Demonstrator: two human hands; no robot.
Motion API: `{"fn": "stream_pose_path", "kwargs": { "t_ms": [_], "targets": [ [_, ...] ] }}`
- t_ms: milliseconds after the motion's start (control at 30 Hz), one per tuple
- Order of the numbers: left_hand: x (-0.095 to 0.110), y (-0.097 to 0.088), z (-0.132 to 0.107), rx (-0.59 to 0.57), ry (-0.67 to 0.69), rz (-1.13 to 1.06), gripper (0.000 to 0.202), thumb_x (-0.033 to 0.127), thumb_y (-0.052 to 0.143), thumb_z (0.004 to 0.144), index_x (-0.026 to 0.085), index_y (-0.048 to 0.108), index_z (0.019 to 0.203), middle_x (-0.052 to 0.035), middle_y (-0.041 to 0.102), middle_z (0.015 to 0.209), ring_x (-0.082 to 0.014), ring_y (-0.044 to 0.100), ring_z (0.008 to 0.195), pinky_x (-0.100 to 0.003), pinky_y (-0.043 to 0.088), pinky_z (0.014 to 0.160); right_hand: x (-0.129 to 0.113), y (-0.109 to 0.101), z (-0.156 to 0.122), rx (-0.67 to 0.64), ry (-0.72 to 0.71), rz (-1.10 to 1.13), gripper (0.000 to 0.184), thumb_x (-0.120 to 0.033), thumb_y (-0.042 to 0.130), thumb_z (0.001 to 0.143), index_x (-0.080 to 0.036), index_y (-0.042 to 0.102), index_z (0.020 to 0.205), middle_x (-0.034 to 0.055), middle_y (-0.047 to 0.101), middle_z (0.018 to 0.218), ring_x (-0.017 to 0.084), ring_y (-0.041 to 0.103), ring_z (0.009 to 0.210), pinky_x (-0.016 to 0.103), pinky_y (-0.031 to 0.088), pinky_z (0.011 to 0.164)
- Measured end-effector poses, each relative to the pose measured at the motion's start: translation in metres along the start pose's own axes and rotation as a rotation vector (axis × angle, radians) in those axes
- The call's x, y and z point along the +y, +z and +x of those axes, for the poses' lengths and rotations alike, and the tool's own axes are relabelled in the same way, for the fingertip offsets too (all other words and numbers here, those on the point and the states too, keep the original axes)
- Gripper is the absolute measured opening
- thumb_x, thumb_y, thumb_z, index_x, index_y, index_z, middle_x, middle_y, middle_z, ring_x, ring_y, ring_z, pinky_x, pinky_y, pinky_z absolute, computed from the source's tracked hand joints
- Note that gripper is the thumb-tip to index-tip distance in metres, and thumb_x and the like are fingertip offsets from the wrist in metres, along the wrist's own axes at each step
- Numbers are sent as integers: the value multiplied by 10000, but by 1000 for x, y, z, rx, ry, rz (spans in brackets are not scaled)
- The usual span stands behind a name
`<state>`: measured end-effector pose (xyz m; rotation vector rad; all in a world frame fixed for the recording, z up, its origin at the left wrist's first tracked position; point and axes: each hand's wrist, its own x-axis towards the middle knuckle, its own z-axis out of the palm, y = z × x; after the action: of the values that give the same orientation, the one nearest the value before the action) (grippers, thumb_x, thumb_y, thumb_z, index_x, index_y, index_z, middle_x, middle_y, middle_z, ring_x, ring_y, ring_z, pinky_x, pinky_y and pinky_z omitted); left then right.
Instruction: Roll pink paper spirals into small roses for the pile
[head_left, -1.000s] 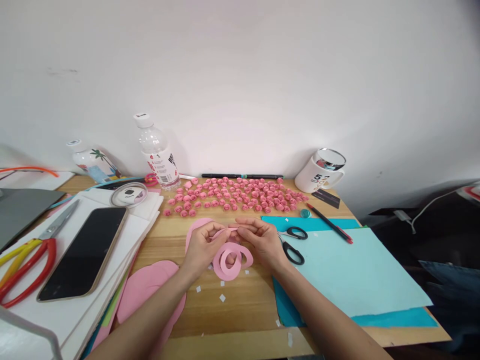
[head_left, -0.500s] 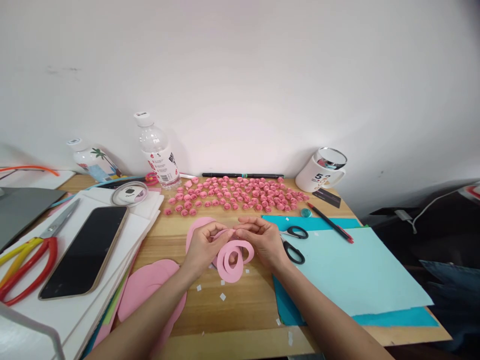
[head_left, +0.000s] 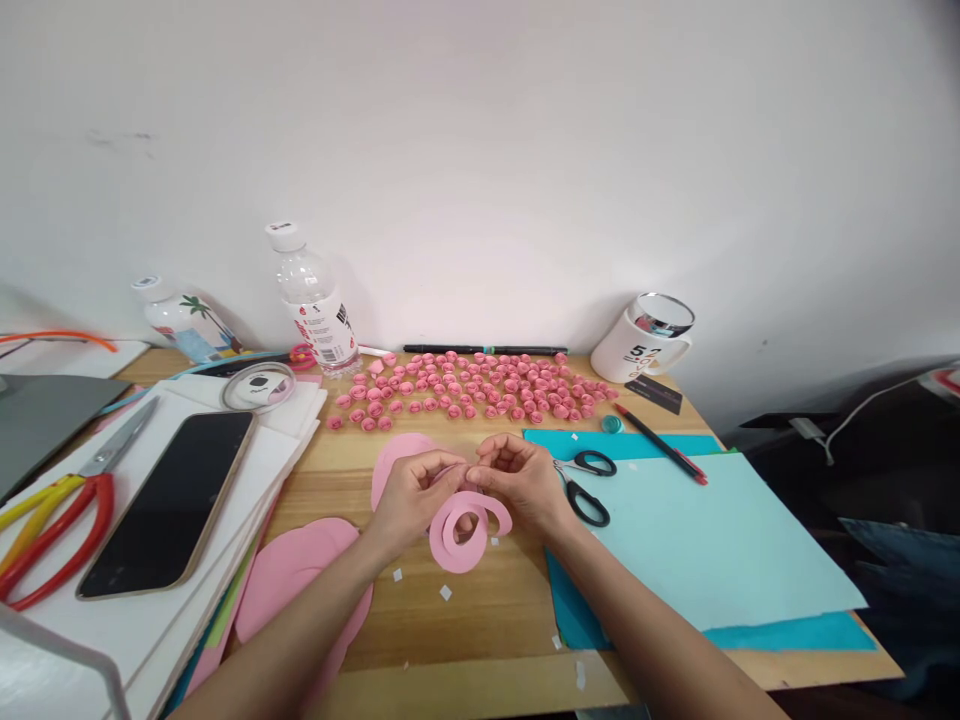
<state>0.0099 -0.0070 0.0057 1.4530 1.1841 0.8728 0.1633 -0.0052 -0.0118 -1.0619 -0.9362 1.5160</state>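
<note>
While fingers (head_left: 486, 479) pinch, pink paper spiral (head_left: 444, 548) hangs lower.

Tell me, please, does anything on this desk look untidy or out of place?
Slightly: loose white scraps lie scattered on the wooden desk near the pink paper spiral, like litter. A lone teal roll also stands out, beside many pink rolls.

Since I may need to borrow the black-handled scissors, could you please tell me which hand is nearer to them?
Right: the right hand is just left of the black-handled scissors, while the left hand is farther left.
</note>
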Motion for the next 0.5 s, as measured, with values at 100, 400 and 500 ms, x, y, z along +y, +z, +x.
{"fn": "stream_pose_path", "kwargs": {
  "t_ms": [100,400,500],
  "targets": [
    [4,-1,-1,-32,7,2,246,341,544,767,141,687,759,-57,694,754,-163,610,694,-233,463,593,0,-1,0,-33,2,-23,287,-228,811,504,-173,606,697,-43,585,557,88,538,490,204,429,479],
    [3,-8,-1,-188,-14,-74,275,387,552,774,156,696,736,-46,688,697,-144,606,603,-230,477,541,-3,-2,1,-134,9,-34,315,-274,818,498,-175,602,705,-61,517,558,84,525,472,202,418,447],
    [6,-8,-2,-265,-79,-151,308,415,549,777,144,671,696,-51,678,668,-127,594,546,-220,467,503,-4,-1,-1,-172,25,-18,339,-258,827,481,-172,605,722,-74,476,579,59,493,475,181,396,449]
  ]
}}
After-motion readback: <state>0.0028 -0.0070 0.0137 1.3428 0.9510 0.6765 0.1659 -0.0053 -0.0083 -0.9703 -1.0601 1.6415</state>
